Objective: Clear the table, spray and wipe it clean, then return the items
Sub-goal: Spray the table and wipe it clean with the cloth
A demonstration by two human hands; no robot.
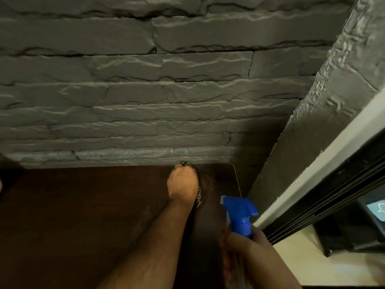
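A dark brown wooden table (83, 215) fills the lower half of the head view, its far edge against a grey stone wall. My left hand (183, 182) reaches across to the table's far right corner and presses down on a striped cloth (198, 198), of which only the edges show around the hand. My right hand (248, 259) holds a spray bottle with a blue trigger head (239, 215) near the table's right edge, nozzle pointing left over the table. The bottle's body is mostly hidden by my fingers.
The grey stone wall (145, 90) runs along the back, and a grey pillar (312, 122) stands at the right. Beyond the table's right edge are a white frame (312, 174), dark sliding tracks and pale floor (333, 268) with a dark object.
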